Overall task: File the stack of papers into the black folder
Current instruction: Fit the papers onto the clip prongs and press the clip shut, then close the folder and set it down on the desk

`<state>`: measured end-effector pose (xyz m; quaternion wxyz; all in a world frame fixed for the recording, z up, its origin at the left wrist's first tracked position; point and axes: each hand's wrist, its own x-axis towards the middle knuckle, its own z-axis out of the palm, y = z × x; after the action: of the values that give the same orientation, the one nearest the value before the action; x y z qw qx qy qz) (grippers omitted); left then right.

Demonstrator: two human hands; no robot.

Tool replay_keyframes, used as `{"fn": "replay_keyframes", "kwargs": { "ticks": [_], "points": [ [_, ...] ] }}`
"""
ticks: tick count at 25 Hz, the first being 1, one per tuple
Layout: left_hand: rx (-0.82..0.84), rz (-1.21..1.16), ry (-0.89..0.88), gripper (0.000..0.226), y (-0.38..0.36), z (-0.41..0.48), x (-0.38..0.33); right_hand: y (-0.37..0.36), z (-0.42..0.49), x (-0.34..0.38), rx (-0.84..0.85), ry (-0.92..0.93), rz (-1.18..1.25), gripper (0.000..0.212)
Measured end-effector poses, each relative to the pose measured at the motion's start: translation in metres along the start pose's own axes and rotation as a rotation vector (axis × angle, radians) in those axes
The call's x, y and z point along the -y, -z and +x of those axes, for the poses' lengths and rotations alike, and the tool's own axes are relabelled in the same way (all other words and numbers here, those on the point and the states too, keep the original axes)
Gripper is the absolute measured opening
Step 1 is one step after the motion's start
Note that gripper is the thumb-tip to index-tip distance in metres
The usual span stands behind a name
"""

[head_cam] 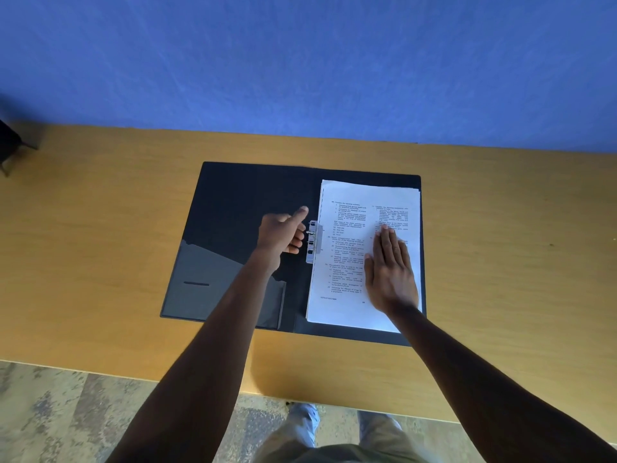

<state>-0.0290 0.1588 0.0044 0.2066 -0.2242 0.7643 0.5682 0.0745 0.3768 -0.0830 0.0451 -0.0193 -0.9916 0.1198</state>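
Most of the filing looks done: the stack of papers is lying inside the open black folder on the table, its right half, pinned by the flat, open right hand. The left hand, loosely curled and holding nothing, is reaching beside the metal clip; clamping and closing are seemingly remaining.

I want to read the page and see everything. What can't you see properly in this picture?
All in the head view:
- The print on the stack of papers is too small to read, and the right hand lying flat covers part of it.
- Whether the metal clip grips the papers: too small, with the left hand beside it.
- The dark object at the left edge is cut off and blurred.
- The black folder hides the table beneath.
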Motion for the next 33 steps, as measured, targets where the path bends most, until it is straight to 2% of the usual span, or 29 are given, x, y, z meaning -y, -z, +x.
{"fn": "replay_keyframes", "kwargs": {
  "ticks": [4, 9, 18, 26, 30, 33],
  "points": [
    [0.197, 0.137, 0.099, 0.025, 0.006, -0.001, -0.008, 0.000, 0.000, 0.000, -0.003, -0.004, -0.001, 0.056],
    [0.284, 0.251, 0.183, 0.019, 0.010, -0.003, -0.002, 0.000, -0.001, 0.001, -0.011, -0.002, -0.004, 0.056],
    [0.185, 0.562, 0.113, 0.045, 0.004, -0.004, 0.027, -0.001, -0.002, 0.000, -0.011, -0.006, -0.009, 0.058],
    [0.046, 0.841, -0.031, 0.050, -0.004, -0.010, 0.028, -0.002, -0.001, -0.001, -0.017, -0.003, -0.012, 0.057],
    [0.033, 0.855, -0.039, 0.046, -0.005, -0.011, 0.028, -0.002, -0.001, 0.000, -0.020, -0.001, -0.017, 0.057],
    [0.084, 0.719, -0.038, 0.049, 0.000, -0.012, 0.031, -0.001, -0.001, -0.001, -0.009, -0.001, -0.015, 0.057]
  ]
}}
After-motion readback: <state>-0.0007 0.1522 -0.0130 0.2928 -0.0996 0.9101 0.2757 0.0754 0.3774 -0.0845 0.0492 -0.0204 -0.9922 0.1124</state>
